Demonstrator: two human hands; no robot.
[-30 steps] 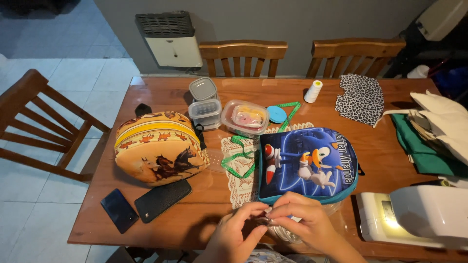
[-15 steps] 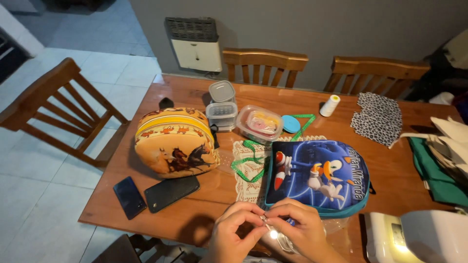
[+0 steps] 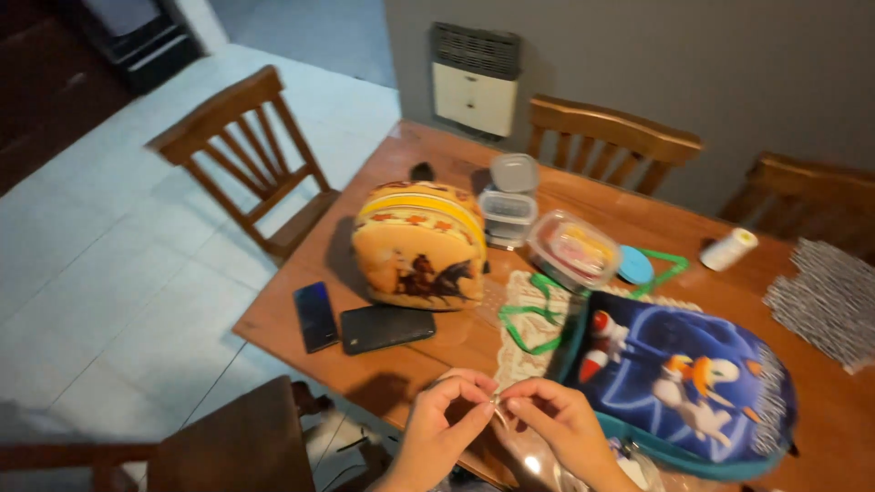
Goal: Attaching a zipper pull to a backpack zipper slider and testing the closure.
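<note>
My left hand (image 3: 439, 426) and my right hand (image 3: 560, 426) meet at the near edge of the wooden table (image 3: 401, 355). Their fingertips pinch a thin clear plastic bag (image 3: 540, 454) between them; what is in it I cannot tell. Just right of my hands lies a blue cartoon lunch bag (image 3: 685, 383). A cream lace doily (image 3: 527, 321) with a green strap (image 3: 538, 314) over it lies just beyond my fingers.
A yellow cartoon lunch bag (image 3: 421, 244) stands at the left, with two dark phones (image 3: 317, 314) (image 3: 386, 327) before it. Clear food containers (image 3: 509, 206) (image 3: 576, 250), a blue lid (image 3: 634, 265) and a white roll (image 3: 729, 248) sit farther back. Wooden chairs (image 3: 244, 155) surround the table.
The view has swung left and closer to the table. My hands stay together on the clear bag, now lower in the frame.
</note>
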